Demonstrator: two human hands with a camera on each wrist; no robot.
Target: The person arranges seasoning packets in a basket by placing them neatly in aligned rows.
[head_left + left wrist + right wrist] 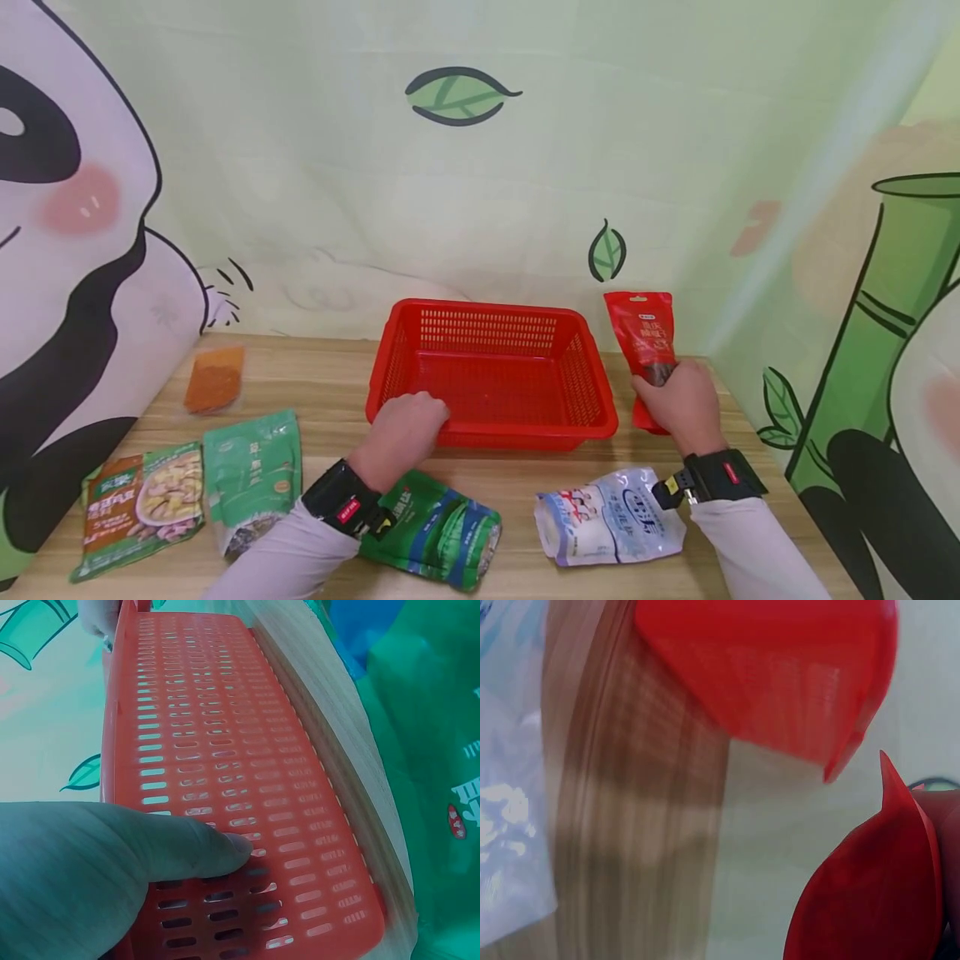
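Observation:
A red plastic basket (491, 435) with slotted walls stands on the wooden table. At its near left corner, my left hand (403, 429) grips the rim. The left wrist view shows the thumb (199, 851) lying against the slotted wall (225, 761); the other fingers are hidden there. My right hand (686, 408) holds a red pouch (640, 329) by its lower part, just right of the basket. That pouch stands roughly upright, with a dark patch near the fingers. In the right wrist view the pouch (870, 889) shows apart from the basket (780, 697).
A green-and-blue pouch (446, 537) lies below my left hand, a white-and-blue pouch (615, 517) near the right wrist. At left are a teal pouch (251, 467), a brown-and-green food packet (146, 508) and an orange packet (215, 379). A printed cloth (337, 167) hangs behind.

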